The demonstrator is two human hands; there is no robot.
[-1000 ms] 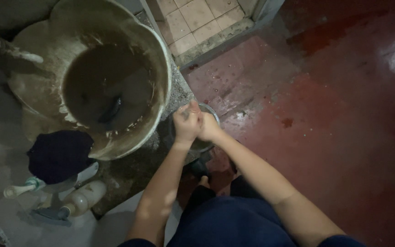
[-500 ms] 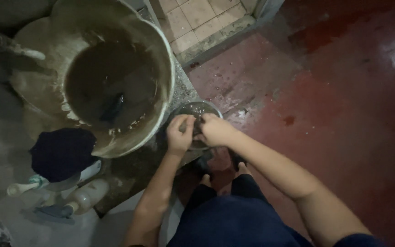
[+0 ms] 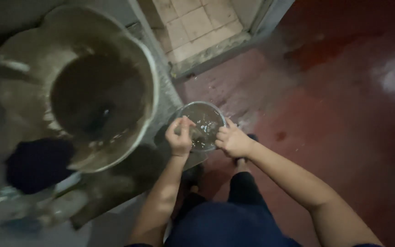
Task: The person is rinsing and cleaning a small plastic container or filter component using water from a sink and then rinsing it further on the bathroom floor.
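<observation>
gripping fingers [image 3: 184, 126] of both hands on small bowl [image 3: 203, 124] rim

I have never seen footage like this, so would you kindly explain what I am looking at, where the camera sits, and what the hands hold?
There is no machine here: a person wears one camera on the head, looking down at their own bare hands. The left hand and right hand grip the rim of a small round bowl holding murky water. Beside it, to the left, sits a large mud-coated bucket with dark liquid inside. Below is a red floor, with pale tiles near the top. A dark cloth-like shape lies lower left; the picture is too blurred to tell more.
</observation>
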